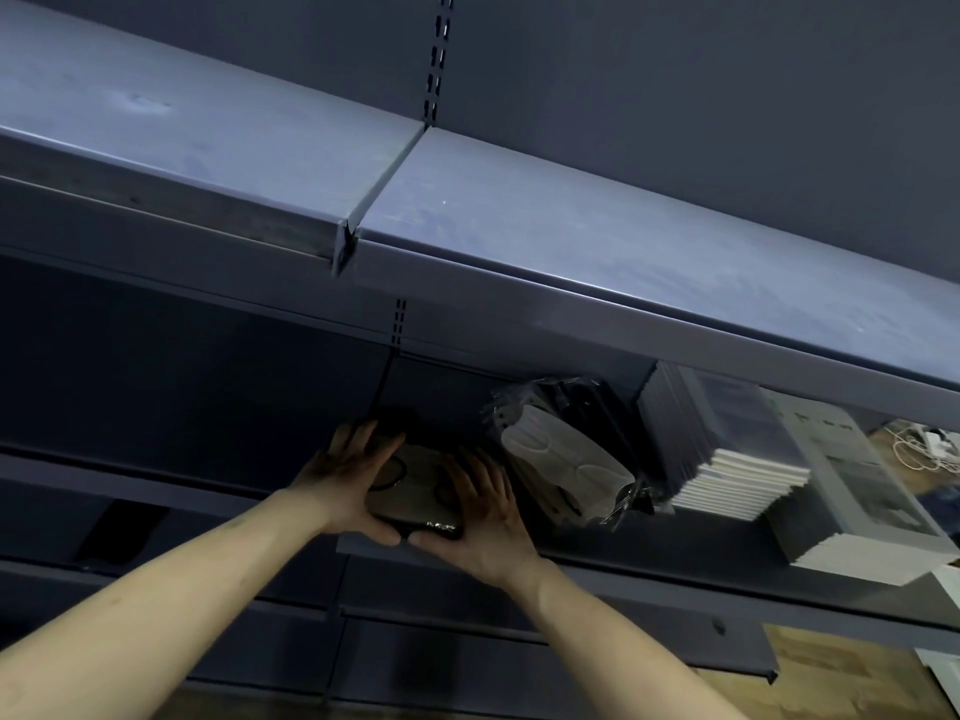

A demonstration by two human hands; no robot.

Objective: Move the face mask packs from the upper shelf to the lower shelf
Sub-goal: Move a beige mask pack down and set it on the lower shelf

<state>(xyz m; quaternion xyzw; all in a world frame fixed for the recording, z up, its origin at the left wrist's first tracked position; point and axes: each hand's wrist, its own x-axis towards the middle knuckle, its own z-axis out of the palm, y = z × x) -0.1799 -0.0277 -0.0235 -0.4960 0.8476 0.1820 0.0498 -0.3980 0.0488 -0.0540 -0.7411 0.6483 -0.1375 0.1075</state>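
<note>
A stack of face mask packs [415,485] in clear wrap lies on the lower grey shelf [675,558], under the upper shelf [519,226]. My left hand [348,480] grips the stack's left side, thumb along its front edge. My right hand [483,517] grips its right side. Just to the right, more mask packs [566,454] stand leaning in crinkled plastic, white masks in front and dark ones behind. The top of the upper shelf is bare in view.
Right of the leaning packs stand stacks of white booklets or boxes [737,459] and a larger clear-wrapped stack [857,491]. Lower grey shelves [467,631] run beneath my arms. A slotted upright [439,54] divides the shelf bays. Wooden floor [831,688] shows bottom right.
</note>
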